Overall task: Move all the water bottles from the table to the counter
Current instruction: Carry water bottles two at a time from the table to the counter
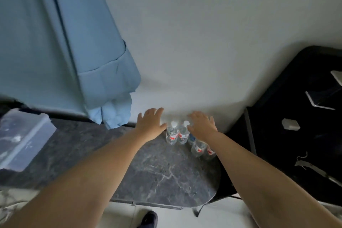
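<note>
I'm hovering both hands, left (150, 122) and right (201, 126), spread open and empty, over clear plastic water bottles (172, 133) clustered frame-centre on the grey marble bench (157, 172). Probably placed already; can't tell what's left.

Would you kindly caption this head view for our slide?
Both open hands, left and right, hover over water bottles on the marble counter.
</note>
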### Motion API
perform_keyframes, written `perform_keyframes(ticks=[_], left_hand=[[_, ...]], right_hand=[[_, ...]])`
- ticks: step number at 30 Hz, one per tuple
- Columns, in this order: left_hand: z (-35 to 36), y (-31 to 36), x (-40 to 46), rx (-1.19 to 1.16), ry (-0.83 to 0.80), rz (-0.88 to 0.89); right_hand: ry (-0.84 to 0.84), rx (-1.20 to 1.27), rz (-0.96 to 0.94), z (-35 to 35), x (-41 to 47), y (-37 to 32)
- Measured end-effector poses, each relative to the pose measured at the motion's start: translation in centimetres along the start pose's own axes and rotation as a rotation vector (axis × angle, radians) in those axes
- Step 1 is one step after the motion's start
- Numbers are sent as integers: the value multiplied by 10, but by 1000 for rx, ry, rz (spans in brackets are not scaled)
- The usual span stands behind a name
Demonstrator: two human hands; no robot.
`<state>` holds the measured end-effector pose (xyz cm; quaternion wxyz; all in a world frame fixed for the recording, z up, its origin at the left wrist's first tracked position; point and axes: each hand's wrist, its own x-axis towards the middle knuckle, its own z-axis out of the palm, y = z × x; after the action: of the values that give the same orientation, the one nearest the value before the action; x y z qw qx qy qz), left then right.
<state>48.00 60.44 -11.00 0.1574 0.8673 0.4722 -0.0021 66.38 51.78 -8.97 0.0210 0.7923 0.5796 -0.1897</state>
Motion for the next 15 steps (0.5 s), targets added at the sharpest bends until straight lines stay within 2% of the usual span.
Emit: perform_keyframes(ticks=[7,15], left_hand=[[1,-31,-109,-36,108,-285],[-10,-110,-284,-75,168,-729]], right_hand=[[-39,-144,-360,17,-31,-66],[-83,-299,-775,60,-87,-218]])
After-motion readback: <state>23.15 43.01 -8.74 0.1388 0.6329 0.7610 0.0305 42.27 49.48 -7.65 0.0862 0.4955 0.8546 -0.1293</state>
